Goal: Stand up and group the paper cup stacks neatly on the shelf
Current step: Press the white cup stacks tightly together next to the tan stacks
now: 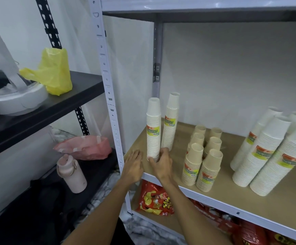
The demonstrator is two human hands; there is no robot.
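Right hand (161,161) is wrapped round the very bottom of a tall white cup stack (153,129), fingers curled on its base. The stack stands upright near the front left corner of the shelf (225,189). Left hand (134,165) is just beside it on the left, lying flat on the board with fingers straight and holding nothing. I can't tell if it touches the cups. So the two hands are close together but not joined.

Right behind the held stack there's a second white stack (170,122), also upright and just beside it, both with yellow-green labels. A bit to the right sit the brown cup stacks (203,156), six of them packed in two rows, standing. Further right, well apart from those, is a bunch of bigger white stacks (267,152) that look tilted and bunched against each other.

Below the shelf there are red snack bags (154,198). Off to the left is a black rack (83,85) with a yellow plastic bag (55,71) on top, and a pink bag (85,147) and a pink bottle (71,174) lower down
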